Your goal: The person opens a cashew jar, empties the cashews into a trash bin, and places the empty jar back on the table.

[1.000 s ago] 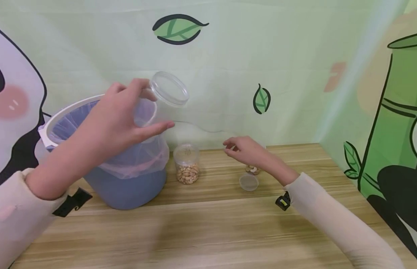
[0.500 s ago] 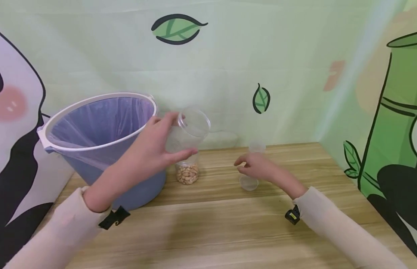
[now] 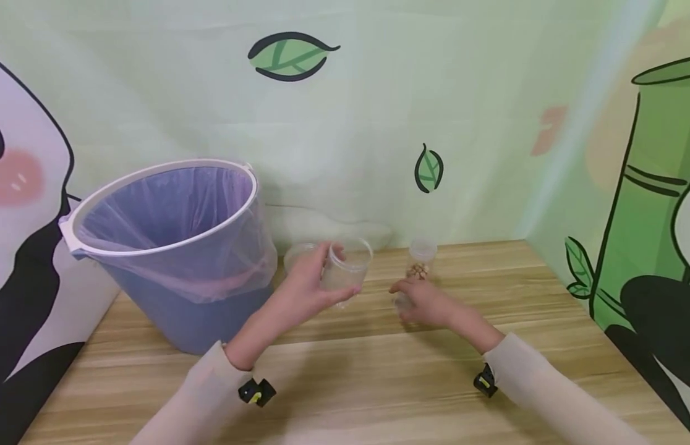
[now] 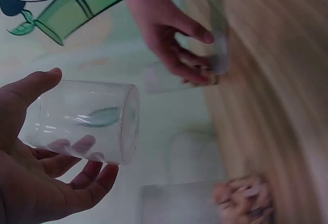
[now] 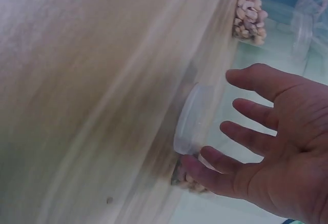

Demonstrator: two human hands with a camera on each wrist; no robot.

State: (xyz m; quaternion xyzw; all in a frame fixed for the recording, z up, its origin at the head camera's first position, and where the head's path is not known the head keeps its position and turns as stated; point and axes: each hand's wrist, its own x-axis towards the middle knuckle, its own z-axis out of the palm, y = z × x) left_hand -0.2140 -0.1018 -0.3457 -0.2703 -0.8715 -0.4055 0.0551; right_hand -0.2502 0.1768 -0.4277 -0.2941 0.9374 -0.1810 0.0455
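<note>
My left hand (image 3: 306, 278) grips a clear plastic jar (image 4: 87, 119) by its side, in front of the bin's right edge. Nothing shows inside this jar, and it has no lid on. In the head view my right hand (image 3: 428, 303) is low over the table, partly covering a translucent round lid (image 5: 192, 121). Its fingers are spread in the right wrist view, with fingertips close beside that lid. Just behind stands a small clear jar (image 3: 423, 250) with some nuts at the bottom. Another clear jar of nuts (image 5: 251, 21) is mostly hidden behind my left hand in the head view.
A blue bin (image 3: 211, 321) with a white rim and a thin plastic liner stands on the left of the wooden table (image 3: 378, 383). Behind the table hangs a printed cloth (image 3: 478, 93), with a thin cord along its lower part.
My left hand has brought the jar down and to the right, from beside the bin's rim to low over the table. My right hand has moved slightly right and down to the lid.
</note>
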